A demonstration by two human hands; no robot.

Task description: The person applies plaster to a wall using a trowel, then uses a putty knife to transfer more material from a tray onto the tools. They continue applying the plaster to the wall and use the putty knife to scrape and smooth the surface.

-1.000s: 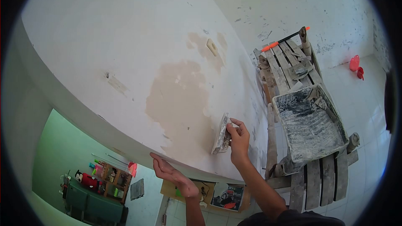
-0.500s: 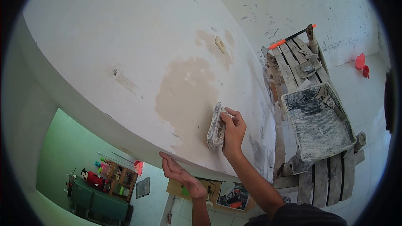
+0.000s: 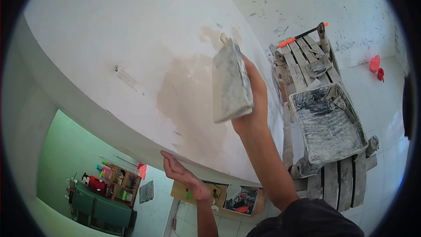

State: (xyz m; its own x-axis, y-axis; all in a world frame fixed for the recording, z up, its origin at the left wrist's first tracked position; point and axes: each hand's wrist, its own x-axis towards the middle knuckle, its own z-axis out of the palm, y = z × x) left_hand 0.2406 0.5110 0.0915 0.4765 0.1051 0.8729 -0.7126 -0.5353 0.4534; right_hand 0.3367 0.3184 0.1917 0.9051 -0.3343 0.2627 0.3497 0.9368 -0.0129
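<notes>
My right hand [image 3: 252,101] grips a plastering trowel [image 3: 231,83] whose flat, putty-smeared blade is turned towards me. Behind the blade its handle and most of my fingers are hidden. The trowel overlaps a beige patch [image 3: 177,92] on the white wall [image 3: 101,30]. At the wall's lower edge, my left hand [image 3: 186,177] is open, with its fingers stretched out and nothing held. A small beige switch-like fitting [image 3: 223,38] peeks out above the top of the trowel.
To the right, a grey-smeared tub [image 3: 331,127] with a tool in it stands on a slatted wooden platform [image 3: 335,188]. Another trowel [image 3: 319,66] and an orange-and-black handled tool [image 3: 302,36] lie at its far end. A green cabinet [image 3: 105,208] is below left.
My right hand has lifted the trowel upward and turned its flat blade towards me. My left hand stays at the wall's lower edge, while the whole view shifts slightly.
</notes>
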